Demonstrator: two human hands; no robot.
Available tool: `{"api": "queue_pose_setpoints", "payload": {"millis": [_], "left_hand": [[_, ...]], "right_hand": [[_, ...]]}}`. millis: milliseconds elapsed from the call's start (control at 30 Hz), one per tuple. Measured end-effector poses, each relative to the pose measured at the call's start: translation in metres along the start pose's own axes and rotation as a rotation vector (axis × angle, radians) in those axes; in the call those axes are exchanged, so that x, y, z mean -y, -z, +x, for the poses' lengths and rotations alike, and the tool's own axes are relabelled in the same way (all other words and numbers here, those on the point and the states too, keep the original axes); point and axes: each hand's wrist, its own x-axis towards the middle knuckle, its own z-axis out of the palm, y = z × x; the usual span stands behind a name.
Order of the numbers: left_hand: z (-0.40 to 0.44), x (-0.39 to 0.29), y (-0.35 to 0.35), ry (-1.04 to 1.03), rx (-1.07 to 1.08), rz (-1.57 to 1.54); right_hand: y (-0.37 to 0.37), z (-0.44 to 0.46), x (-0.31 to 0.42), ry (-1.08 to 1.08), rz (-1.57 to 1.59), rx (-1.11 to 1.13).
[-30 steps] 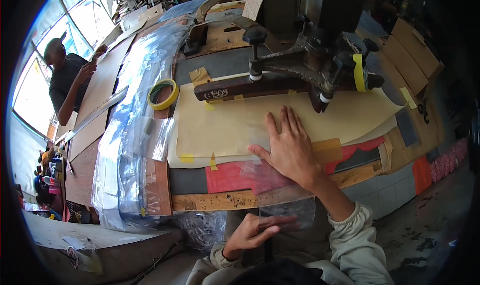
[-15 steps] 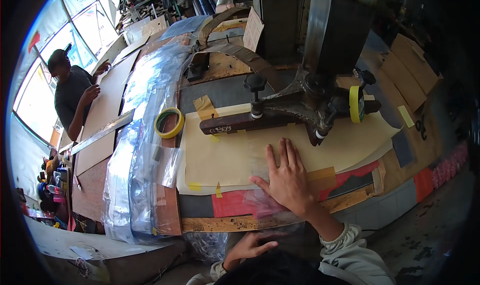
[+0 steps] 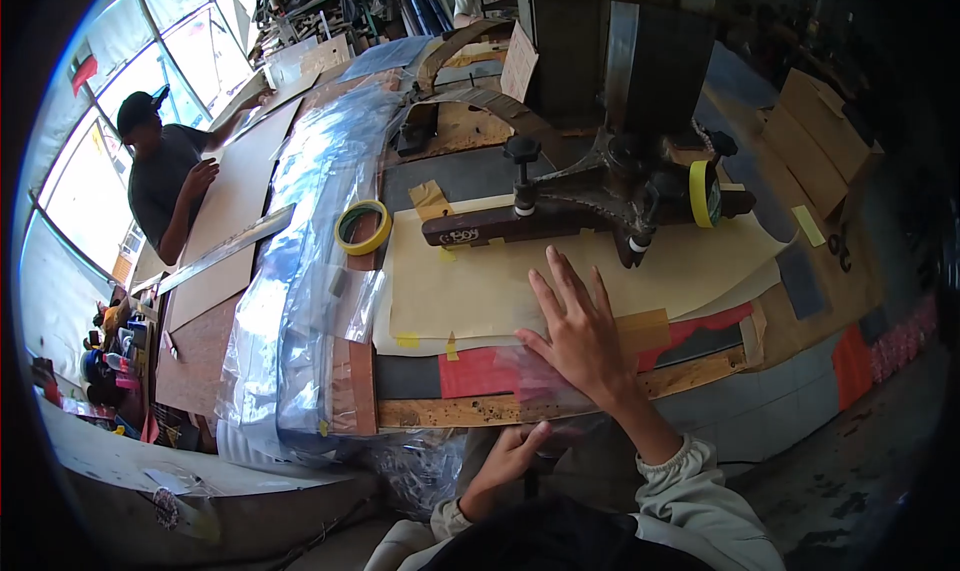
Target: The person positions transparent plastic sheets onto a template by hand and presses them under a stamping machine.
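My right hand is open, fingers spread, above the lower edge of a cream paper sheet. A thin, see-through film shows beside its thumb and reaches the bench edge over red material. My left hand is low, just in front of the wooden bench edge, thumb up and the other fingers bent and partly hidden. What it grips, if anything, I cannot make out. A dark bar under a metal press arm lies across the paper.
A yellow tape roll lies left of the paper; another tape roll hangs on the press. Clear plastic sheeting covers the bench at left. Scissors lie at right. A person stands at far left beside brown boards.
My right hand has lifted slightly from the paper, its fingers spreading wider. My left hand has risen toward the bench edge with its thumb turned up. The view has shifted somewhat.
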Motion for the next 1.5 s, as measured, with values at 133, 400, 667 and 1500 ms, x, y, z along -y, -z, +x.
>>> {"api": "queue_pose_setpoints", "payload": {"millis": [133,400,667,1500], "left_hand": [[-0.006,-0.018,-0.006,-0.067,-0.096,0.059],[0.000,-0.003,-0.007,-0.082,-0.148,-0.017],[-0.006,-0.020,-0.014,-0.061,-0.129,-0.075],[-0.007,-0.025,-0.012,-0.021,-0.120,-0.032]], "right_hand": [[0.018,-0.033,0.016,-0.006,0.184,0.058],[-0.001,-0.055,0.019,-0.060,0.244,-0.028],[-0.004,-0.058,0.018,-0.063,0.259,-0.076],[-0.004,-0.058,0.019,-0.053,0.252,-0.094]]}}
